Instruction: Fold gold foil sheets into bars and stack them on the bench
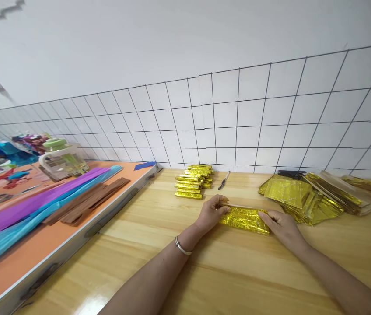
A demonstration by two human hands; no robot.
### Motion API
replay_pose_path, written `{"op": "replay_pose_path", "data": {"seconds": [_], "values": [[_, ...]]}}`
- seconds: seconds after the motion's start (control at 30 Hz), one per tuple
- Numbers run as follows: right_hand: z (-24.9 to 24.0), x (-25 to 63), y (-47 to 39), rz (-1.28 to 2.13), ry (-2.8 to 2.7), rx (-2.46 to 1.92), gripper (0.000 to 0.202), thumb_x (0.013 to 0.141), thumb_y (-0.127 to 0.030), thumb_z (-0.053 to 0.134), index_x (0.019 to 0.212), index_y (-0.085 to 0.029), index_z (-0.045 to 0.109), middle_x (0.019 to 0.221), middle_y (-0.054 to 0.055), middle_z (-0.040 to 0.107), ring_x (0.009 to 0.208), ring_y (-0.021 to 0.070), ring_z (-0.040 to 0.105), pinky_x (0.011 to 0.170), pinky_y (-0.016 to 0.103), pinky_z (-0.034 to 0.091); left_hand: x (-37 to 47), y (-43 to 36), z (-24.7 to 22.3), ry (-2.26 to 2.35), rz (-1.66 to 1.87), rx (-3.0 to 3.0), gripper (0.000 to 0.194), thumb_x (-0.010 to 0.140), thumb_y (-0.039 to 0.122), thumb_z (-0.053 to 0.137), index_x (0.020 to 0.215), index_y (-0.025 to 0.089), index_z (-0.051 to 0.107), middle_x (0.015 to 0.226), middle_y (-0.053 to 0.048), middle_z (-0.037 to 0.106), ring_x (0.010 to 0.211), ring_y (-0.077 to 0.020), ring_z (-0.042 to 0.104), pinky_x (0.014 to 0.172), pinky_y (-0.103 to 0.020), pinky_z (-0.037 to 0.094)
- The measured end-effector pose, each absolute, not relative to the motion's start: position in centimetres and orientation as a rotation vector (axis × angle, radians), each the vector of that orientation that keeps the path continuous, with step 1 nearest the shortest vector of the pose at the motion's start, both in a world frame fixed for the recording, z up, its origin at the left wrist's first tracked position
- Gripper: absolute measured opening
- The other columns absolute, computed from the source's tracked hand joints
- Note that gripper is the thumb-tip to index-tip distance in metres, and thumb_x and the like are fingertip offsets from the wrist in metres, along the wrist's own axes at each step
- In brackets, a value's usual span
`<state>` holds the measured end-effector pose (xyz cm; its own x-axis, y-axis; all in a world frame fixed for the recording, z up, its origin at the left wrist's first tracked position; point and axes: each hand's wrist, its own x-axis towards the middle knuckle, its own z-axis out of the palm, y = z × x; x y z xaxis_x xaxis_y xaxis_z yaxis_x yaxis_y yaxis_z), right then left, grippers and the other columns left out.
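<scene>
A crinkled gold foil sheet point(246, 220) lies flat near the middle of the wooden table, its long side running left to right. My left hand point(213, 213) pinches its left end between thumb and fingers. At the right end, my right hand point(279, 223) is closed on the upper corner of the same sheet. Behind my left hand sits a stack of narrow folded gold strips point(192, 181). Loose gold sheets point(292, 194) are spread in a pile beyond my right hand.
A pen point(224, 180) lies right of the stack. At the left, an orange-topped surface point(120, 186) with a raised edge holds purple paper point(50, 192), blue strips, brown strips point(90, 203) and a green-lidded jug point(62, 162). A white wall with grid lines stands behind.
</scene>
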<state>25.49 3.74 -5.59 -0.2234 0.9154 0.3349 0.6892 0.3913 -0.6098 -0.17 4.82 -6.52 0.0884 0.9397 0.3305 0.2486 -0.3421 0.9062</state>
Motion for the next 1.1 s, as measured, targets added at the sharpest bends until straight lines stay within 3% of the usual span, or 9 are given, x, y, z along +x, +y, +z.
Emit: {"op": "replay_pose_path", "data": {"seconds": [0.17,0.33,0.47,0.63,0.77,0.87,0.97,1.1], "values": [[-5.2,25.4,3.6,0.192,-2.131,-1.498,0.047,0.085,-0.055,0.038,0.052,-0.021,0.039,0.05,-0.002,0.047,0.05,0.0131,0.044,0.049,0.025,0.026,-0.4,4.6,-6.2,1.29,1.193,1.818,0.021,0.078,0.024,0.057,0.098,0.017,0.055,0.079,0.0,0.062,0.069,-0.0111,0.059,0.063,-0.022,0.047],[-4.5,25.0,3.4,0.028,-2.297,-1.682,0.039,0.087,-0.05,0.034,0.066,-0.022,0.051,0.07,0.001,0.062,0.061,0.016,0.054,0.051,0.026,0.027,-0.6,4.2,-5.7,1.392,1.009,2.032,0.015,0.08,0.023,0.054,0.094,0.019,0.057,0.079,0.0,0.064,0.072,-0.0132,0.058,0.066,-0.023,0.045],[-4.2,24.5,3.3,-0.029,-2.36,-1.798,0.034,0.087,-0.048,0.034,0.077,-0.024,0.056,0.083,0.003,0.066,0.069,0.0184,0.058,0.052,0.027,0.026,-0.3,3.7,-5.0,1.432,0.866,2.237,0.014,0.082,0.022,0.052,0.094,0.021,0.058,0.09,-0.004,0.062,0.086,-0.0179,0.056,0.078,-0.028,0.042],[-4.2,24.3,3.3,-0.029,-2.392,-1.815,0.031,0.087,-0.046,0.036,0.082,-0.024,0.057,0.085,0.004,0.066,0.072,0.0195,0.059,0.053,0.028,0.026,0.6,2.5,-3.2,1.355,0.646,2.608,0.015,0.086,0.021,0.048,0.096,0.021,0.058,0.105,-0.008,0.057,0.103,-0.0226,0.047,0.092,-0.035,0.033],[-4.2,24.2,3.4,-0.017,-2.396,-1.834,0.031,0.087,-0.045,0.036,0.082,-0.024,0.058,0.086,0.006,0.066,0.074,0.02,0.06,0.056,0.028,0.029,1.1,1.6,-1.5,1.024,0.262,2.932,0.017,0.091,0.023,0.041,0.092,0.022,0.058,0.098,-0.006,0.058,0.096,-0.0196,0.049,0.086,-0.03,0.036],[-4.3,24.1,3.5,-0.007,-2.374,-1.859,0.032,0.086,-0.046,0.037,0.082,-0.023,0.058,0.088,0.007,0.067,0.075,0.0211,0.06,0.056,0.029,0.031,1.6,0.7,-0.7,1.083,0.176,2.892,0.017,0.091,0.023,0.04,0.09,0.022,0.057,0.092,-0.006,0.058,0.089,-0.0181,0.051,0.078,-0.026,0.039],[-4.4,24.0,3.5,0.0,-2.339,-1.886,0.03,0.085,-0.045,0.039,0.082,-0.022,0.058,0.088,0.007,0.066,0.075,0.0215,0.061,0.058,0.029,0.034,2.5,-0.7,-0.7,1.226,0.107,2.918,0.022,0.092,0.031,0.037,0.101,0.024,0.056,0.091,-0.007,0.057,0.083,-0.0196,0.052,0.071,-0.029,0.042],[-4.3,24.7,3.4,-0.018,-2.286,-1.892,0.029,0.085,-0.042,0.041,0.09,-0.019,0.058,0.087,0.009,0.065,0.075,0.0224,0.06,0.062,0.031,0.039,3.5,-3.0,-1.2,1.288,0.081,3.007,0.051,0.088,0.055,0.031,0.126,0.023,0.041,0.099,-0.011,0.053,0.088,-0.0245,0.05,0.073,-0.036,0.044]]}}
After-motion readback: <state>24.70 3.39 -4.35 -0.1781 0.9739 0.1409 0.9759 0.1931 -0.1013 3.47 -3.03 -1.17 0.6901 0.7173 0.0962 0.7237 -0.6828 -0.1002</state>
